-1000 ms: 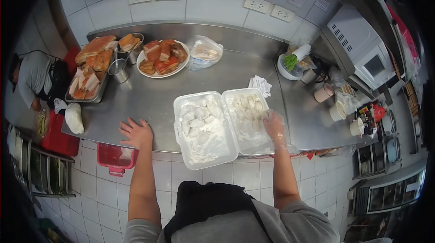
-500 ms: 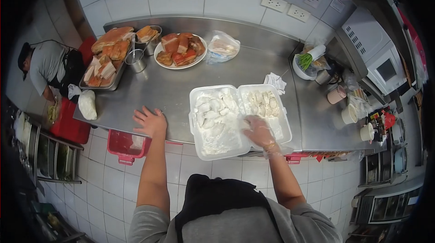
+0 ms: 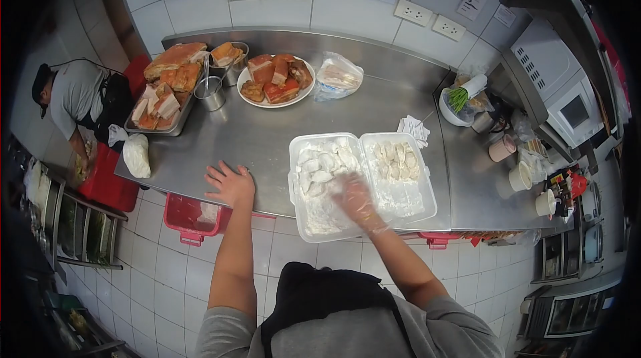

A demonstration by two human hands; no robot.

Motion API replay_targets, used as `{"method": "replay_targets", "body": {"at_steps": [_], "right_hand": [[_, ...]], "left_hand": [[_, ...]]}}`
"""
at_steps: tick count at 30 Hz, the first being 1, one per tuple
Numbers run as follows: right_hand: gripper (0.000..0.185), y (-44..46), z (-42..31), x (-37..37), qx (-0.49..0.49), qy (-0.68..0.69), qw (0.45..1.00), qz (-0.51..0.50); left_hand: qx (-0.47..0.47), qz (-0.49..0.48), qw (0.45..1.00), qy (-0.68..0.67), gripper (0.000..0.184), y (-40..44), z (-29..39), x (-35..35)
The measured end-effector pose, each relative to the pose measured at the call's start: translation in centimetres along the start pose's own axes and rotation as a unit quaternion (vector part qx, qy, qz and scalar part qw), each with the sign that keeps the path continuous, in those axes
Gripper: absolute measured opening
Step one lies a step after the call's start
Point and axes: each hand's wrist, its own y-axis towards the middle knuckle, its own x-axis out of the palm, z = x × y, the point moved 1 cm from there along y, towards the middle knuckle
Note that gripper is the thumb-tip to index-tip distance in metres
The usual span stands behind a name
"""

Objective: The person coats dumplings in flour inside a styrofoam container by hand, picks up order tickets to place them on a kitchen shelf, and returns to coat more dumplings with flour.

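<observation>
My left hand (image 3: 232,185) rests flat on the steel counter's front edge, bare, fingers spread, holding nothing. A clear plastic glove covers my right hand (image 3: 356,202), which is over the inner edge of the left half of an open white foam box (image 3: 294,188). Motion blurs its fingers, so whether they hold anything cannot be made out. Several flour-coated pieces (image 3: 322,170) lie in loose white flour in that left half. In the right half, more floured pieces (image 3: 395,160) sit in rows toward the back, with powder in front of them.
Behind stand a tray of roasted meat slabs (image 3: 175,79), a metal cup (image 3: 210,96), a plate of meat (image 3: 279,81) and a bagged item (image 3: 339,76). A tied white bag (image 3: 136,156) lies left. A microwave (image 3: 557,84) is right. Another person (image 3: 80,94) bends at far left.
My right hand has moved left from the box's right half to its left half. My left hand keeps its place on the counter. The whole view has shifted slightly.
</observation>
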Motion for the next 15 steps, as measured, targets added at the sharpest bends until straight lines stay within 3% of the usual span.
{"method": "replay_targets", "body": {"at_steps": [3, 4, 7, 10, 13, 15], "right_hand": [[0.055, 1.2, -0.4, -4.5, 0.040, 0.040, 0.997, 0.061], [0.045, 1.6, -1.7, -6.9, 0.049, 0.070, 0.995, 0.053], [0.036, 0.5, -2.5, -7.0, -0.018, 0.098, 0.995, 0.001], [0.041, -0.9, -2.5, -3.1, -0.115, 0.124, 0.947, -0.275], [0.046, -1.7, -4.1, -1.8, -0.132, 0.160, 0.963, -0.174], [0.047, -1.5, -5.3, -1.8, -0.110, 0.140, 0.964, -0.197]], "left_hand": [[0.002, 0.002, 1.000, -0.001, 0.061, -0.2, -0.1, 0.5], [0.002, 0.006, 1.000, -0.001, 0.061, -0.1, -0.2, 0.5], [0.002, -0.001, 1.000, 0.009, 0.060, -0.1, -0.1, 0.3], [0.003, -0.001, 1.000, 0.009, 0.060, -0.1, -0.2, 0.5], [0.004, 0.007, 1.000, 0.010, 0.061, 0.0, -0.2, 0.7], [0.003, 0.003, 1.000, 0.010, 0.061, -0.2, -0.2, 0.5]]}}
